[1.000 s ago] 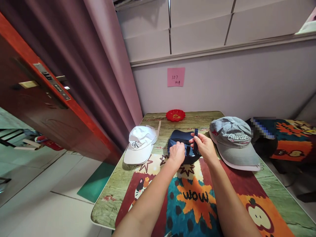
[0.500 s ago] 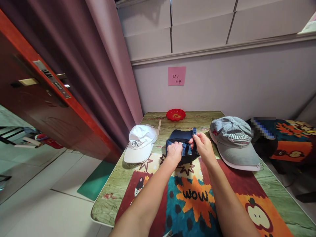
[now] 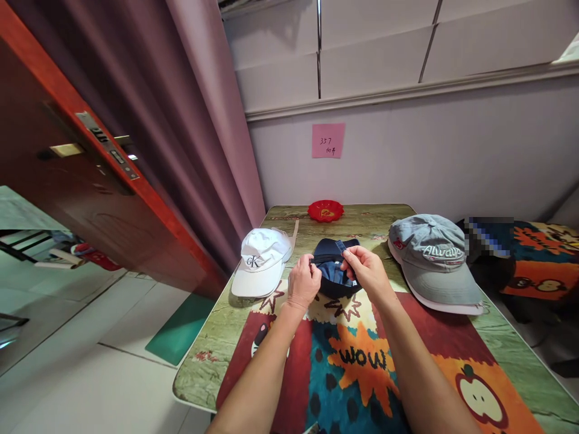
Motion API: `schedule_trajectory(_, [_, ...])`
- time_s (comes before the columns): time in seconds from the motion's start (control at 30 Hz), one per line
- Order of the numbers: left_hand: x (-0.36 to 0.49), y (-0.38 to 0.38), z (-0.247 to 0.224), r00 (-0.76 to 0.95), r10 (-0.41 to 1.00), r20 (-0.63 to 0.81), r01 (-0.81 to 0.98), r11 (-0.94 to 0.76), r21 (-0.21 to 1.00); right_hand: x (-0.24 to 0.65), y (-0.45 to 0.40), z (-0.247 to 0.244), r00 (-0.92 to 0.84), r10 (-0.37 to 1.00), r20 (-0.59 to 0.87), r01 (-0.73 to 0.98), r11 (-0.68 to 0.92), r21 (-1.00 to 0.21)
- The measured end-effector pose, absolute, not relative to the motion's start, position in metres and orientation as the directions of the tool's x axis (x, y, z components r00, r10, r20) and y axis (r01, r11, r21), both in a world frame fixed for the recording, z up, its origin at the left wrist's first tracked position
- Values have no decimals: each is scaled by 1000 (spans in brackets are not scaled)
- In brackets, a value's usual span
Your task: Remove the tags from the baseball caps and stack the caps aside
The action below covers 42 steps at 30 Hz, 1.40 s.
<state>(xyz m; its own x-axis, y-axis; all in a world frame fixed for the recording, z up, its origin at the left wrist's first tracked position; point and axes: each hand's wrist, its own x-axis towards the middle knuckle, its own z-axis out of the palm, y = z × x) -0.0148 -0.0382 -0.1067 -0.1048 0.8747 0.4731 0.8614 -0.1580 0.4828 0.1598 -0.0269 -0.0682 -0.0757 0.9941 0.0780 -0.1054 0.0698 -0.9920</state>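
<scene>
Reads "CK" in black across the front of the white cloth baseball cap (image 3: pixel 262 262) at the left of the table. Reads "Always", or close to it, in raised white script on the washed-grey cloth baseball cap (image 3: pixel 429 259) at the right. Bears a handwritten "357" with smaller characters, hard to make out, on the square pink paper note (image 3: pixel 328 141) stuck to the pale wall (image 3: pixel 407 138). Shows "WOW" in black on an orange burst, printed on the multicoloured patterned mat (image 3: pixel 344 410), beside a halved-apple picture.

Placed between the two other caps, at the far edge of the mat: a navy-blue cloth cap (image 3: pixel 337 280), with its hollow inside showing and small white tags too small to read. Closed at that cap's left edge, with fingers curled: the left hand (image 3: pixel 305 280). Pinched, thumb against fingers, on the cap's narrow navy strap (image 3: pixel 340 246): the right hand (image 3: pixel 364 268).

Spread beneath everything, a greenish wood-grain table (image 3: pixel 199 374) with rounded corners. Set near its back edge, a red scalloped dish (image 3: pixel 325 211) with a gold motif. Beyond the left side, a mauve fabric curtain (image 3: pixel 212 120), a reddish-brown wooden door (image 3: pixel 90 199), a green flat mat (image 3: pixel 178 328) and pale floor tiles (image 3: pixel 131 386).
</scene>
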Motion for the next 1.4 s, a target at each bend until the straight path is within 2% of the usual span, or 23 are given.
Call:
schedule_trajectory(0.07, [-14,-39,-103,-194,870,454,706,-197,680,157,-30,-68,-122,990,71,-87,61,-994])
schedule_trajectory(0.13, [-11,-41,-96,-255,912,322,436,-188,880,155,-32,-68,-170,983,67,-60,58,-997])
schedule_trajectory(0.2, [-8,-43,-88,-268,951,157,125,-128,984,154,-33,-69,-197,978,75,-19,72,-997])
schedule_trajectory(0.27, [-7,-45,-79,-260,964,54,-102,-84,991,153,-33,-69,-202,975,89,8,92,-996])
schedule_trajectory(0.33, [-8,-47,-72,-262,965,27,-215,-86,973,153,-33,-68,-199,975,101,0,103,-995])
schedule_trajectory(0.5, [-11,-54,-57,-362,931,51,-243,-147,959,152,-38,-59,-192,976,101,-93,84,-992])
schedule_trajectory(0.63, [-10,-62,-46,-345,938,12,-338,-137,931,153,-45,-48,-179,975,134,-152,107,-983])
schedule_trajectory(0.77, [-8,-68,-49,-304,950,-64,-430,-77,900,147,-46,-53,-141,973,184,-107,170,-980])
schedule_trajectory(0.9, [-7,-71,-65,-270,955,-124,-475,-20,880,134,-42,-70,-145,960,238,19,243,-970])
schedule_trajectory(0.97, [-8,-71,-72,-284,953,-109,-433,-26,901,129,-42,-77,-153,956,252,91,267,-959])
schedule_trajectory(1.03, [-11,-70,-76,-331,942,-61,-303,-44,952,127,-41,-80,-142,961,237,114,254,-960])
schedule_trajectory(1.13, [-15,-69,-76,-381,918,111,121,-70,990,131,-39,-80,-98,975,200,63,206,-976])
schedule_trajectory(1.2, [-15,-67,-72,-273,926,262,514,-90,853,136,-38,-77,-82,977,196,24,198,-980])
schedule_trajectory(1.27, [-8,-63,-68,-57,958,282,803,-123,583,141,-37,-73,-76,976,203,-5,204,-979])
schedule_trajectory(1.33, [5,-56,-66,120,985,126,920,-158,359,145,-37,-68,-66,975,210,-26,209,-978])
schedule_trajectory(1.4, [21,-46,-70,193,980,-46,949,-175,264,147,-38,-65,-62,975,211,-42,209,-977])
